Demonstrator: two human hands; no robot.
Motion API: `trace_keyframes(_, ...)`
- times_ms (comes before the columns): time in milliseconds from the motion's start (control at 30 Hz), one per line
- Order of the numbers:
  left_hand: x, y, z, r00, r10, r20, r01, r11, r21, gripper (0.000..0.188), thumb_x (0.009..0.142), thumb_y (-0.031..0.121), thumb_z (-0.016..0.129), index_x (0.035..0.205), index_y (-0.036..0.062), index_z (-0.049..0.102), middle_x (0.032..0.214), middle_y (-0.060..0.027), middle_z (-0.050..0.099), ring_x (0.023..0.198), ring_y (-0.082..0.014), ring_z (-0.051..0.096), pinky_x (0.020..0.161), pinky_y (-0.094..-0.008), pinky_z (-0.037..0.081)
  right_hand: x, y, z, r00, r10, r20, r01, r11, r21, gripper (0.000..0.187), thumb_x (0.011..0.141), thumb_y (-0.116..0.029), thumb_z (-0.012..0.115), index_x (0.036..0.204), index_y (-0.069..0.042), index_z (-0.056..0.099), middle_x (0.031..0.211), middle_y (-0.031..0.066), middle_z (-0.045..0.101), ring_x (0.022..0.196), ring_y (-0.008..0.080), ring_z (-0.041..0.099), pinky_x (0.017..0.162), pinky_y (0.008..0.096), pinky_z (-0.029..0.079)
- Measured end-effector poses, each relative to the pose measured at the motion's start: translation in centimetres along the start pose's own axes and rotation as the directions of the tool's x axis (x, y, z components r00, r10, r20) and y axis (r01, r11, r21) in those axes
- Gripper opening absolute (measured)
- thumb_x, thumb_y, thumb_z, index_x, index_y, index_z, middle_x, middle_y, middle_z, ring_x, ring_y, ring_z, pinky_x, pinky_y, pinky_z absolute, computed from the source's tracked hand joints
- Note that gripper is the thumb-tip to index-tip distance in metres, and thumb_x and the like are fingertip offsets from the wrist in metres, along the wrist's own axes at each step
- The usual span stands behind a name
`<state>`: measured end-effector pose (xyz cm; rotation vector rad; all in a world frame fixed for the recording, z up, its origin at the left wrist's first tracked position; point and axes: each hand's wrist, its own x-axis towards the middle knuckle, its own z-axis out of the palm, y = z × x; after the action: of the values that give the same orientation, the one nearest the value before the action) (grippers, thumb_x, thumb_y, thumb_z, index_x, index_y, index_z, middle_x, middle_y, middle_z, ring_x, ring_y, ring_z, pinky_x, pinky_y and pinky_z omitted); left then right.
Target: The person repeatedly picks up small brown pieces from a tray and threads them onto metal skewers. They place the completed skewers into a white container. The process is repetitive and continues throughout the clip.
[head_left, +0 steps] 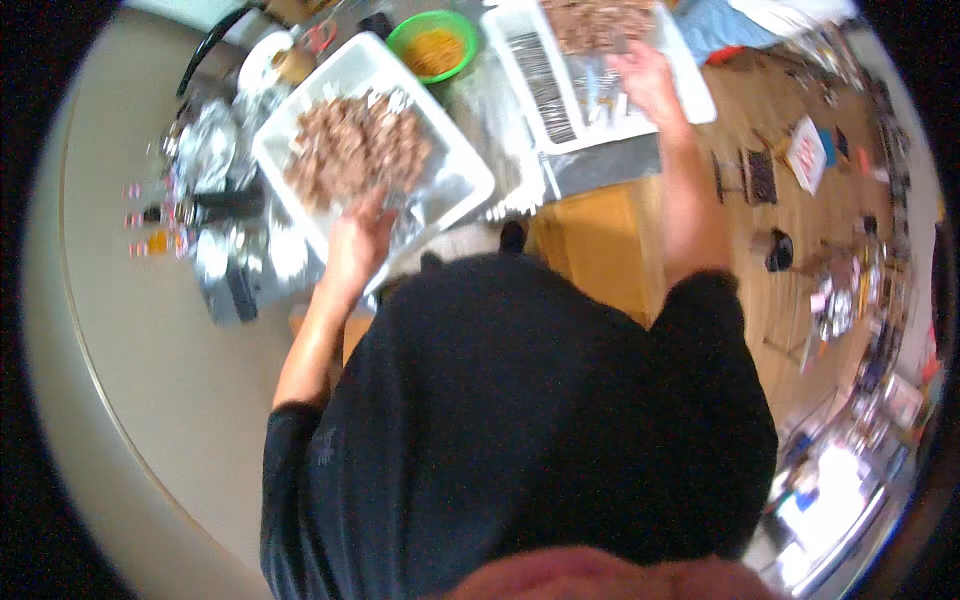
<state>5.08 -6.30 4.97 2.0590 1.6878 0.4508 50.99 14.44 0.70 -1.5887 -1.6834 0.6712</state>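
Note:
A white plastic tub [462,178] at the left holds a heap of brown, crumpled-looking pieces [350,150]. My left hand [362,235] reaches over its near side to the edge of the heap; its fingers are blurred against the pieces. Farther right is a second white tub [690,90] with similar brown pieces [595,22] at its far end. Over that tub is my right hand [645,82], fingers drawn together near the brown pieces; what they hold is too blurred to name. A row of thin dark items [540,85] lies in the tub's left compartment.
Between the tubs, toward the back, stands a green bowl [433,46] of small yellow-orange pieces. Clear plastic bags [210,150] and small bottles [155,243] crowd the left of the table. Blue cloth [725,28] lies at the far right. A wall rises at the left.

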Motion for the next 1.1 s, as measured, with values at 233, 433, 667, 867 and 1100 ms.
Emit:
trace_keyframes(233, -8.7, -6.9, 2.4, 0.9, -0.362, -0.244, 0.352, 0.932, -0.086, 0.027, 0.094, 0.02, 0.065, 0.114, 0.0033, 0.071, 0.095, -0.023, 0.071, 0.09, -0.0418, 0.069, 0.08, -0.0454, 0.056, 2.6, 6.1, 0.3, 0.977, 0.183, 0.114, -0.052, 0.711, -0.701, 0.043, 0.092, -0.036, 0.066, 0.111, 0.003, 0.069, 0.096, 0.0301, 0.071, 0.096, 0.0446, 0.069, 0.085, 0.0468, 0.053)
trace_keyframes(433, -8.5, -6.6, 0.8, 0.847, -0.278, -0.454, 0.39, 0.904, 0.174, 0.022, 0.09, 0.022, 0.07, 0.107, 0.0071, 0.07, 0.098, -0.0177, 0.072, 0.09, -0.0368, 0.068, 0.077, -0.0456, 0.055, -3.9, -8.3, 9.3, 0.957, 0.098, 0.274, -0.047, 0.981, -0.186, 0.032, 0.098, -0.024, 0.065, 0.117, 0.001, 0.07, 0.087, 0.0081, 0.072, 0.069, 0.0122, 0.064, 0.064, 0.0303, 0.054)
trace_keyframes(667, -2.7, -12.3, -0.6, 0.904, -0.313, -0.292, 0.413, 0.816, 0.405, 0.02, 0.087, 0.017, 0.063, 0.097, 0.0006, 0.067, 0.09, -0.0187, 0.073, 0.083, -0.0372, 0.07, 0.072, -0.045, 0.057, -13.9, -20.2, 23.8, 0.67, -0.126, 0.732, 0.254, 0.965, -0.067, 0.025, 0.09, -0.026, 0.068, 0.103, -0.006, 0.075, 0.091, 0.0207, 0.073, 0.088, 0.0379, 0.072, 0.082, 0.046, 0.056)
trace_keyframes(867, -3.2, -13.6, -1.6, 0.904, -0.359, -0.232, 0.416, 0.864, 0.283, 0.017, 0.088, 0.017, 0.059, 0.086, 0.0044, 0.07, 0.079, -0.0243, 0.07, 0.076, -0.0404, 0.071, 0.071, -0.0496, 0.057, -13.8, -21.4, 26.4, 0.735, -0.156, 0.66, 0.246, 0.968, -0.045, 0.021, 0.087, -0.021, 0.068, 0.096, -0.004, 0.076, 0.088, 0.0231, 0.072, 0.089, 0.0403, 0.072, 0.083, 0.049, 0.056)
trace_keyframes(1100, -4.0, -13.5, -0.2, 0.906, -0.367, -0.213, 0.386, 0.92, 0.059, 0.022, 0.088, 0.022, 0.067, 0.098, 0.0031, 0.072, 0.09, -0.0246, 0.071, 0.084, -0.0431, 0.07, 0.077, -0.0527, 0.055, -14.9, -20.9, 30.2, 0.711, 0.045, 0.702, 0.236, 0.925, -0.298, 0.026, 0.088, -0.027, 0.068, 0.094, -0.002, 0.075, 0.096, 0.0263, 0.072, 0.095, 0.0423, 0.071, 0.086, 0.0498, 0.056)
